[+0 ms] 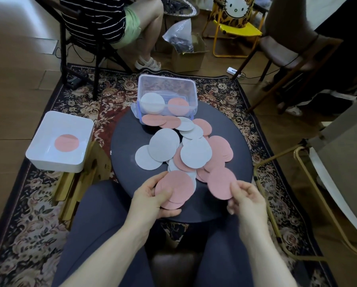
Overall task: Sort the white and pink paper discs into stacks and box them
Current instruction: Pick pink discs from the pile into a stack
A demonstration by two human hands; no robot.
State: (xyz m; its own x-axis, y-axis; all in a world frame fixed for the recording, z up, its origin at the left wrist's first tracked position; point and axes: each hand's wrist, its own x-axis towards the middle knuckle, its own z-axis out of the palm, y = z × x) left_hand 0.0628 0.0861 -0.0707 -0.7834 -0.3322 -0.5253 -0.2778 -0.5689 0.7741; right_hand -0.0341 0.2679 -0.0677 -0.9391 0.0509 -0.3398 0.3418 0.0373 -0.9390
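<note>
My left hand [152, 200] grips a small stack of pink discs [178, 186] at the near edge of the round dark table [127, 133]. My right hand [246, 200] pinches a single pink disc [220, 184] beside that stack. A loose heap of white discs [164, 148] and pink discs [219, 146] covers the table's middle. At the far edge a clear plastic box [167, 84] holds a white stack [152, 102] and a pink stack [178, 105]. A white tray [49, 121] to the left holds one pink disc [66, 142].
The white tray rests on a wooden stool [76, 183] left of the table. A seated person [119, 23] is beyond the table, with a cardboard box [189, 56], a yellow chair [237, 30] and a brown chair [287, 50] nearby. A metal rack [281, 204] stands at right.
</note>
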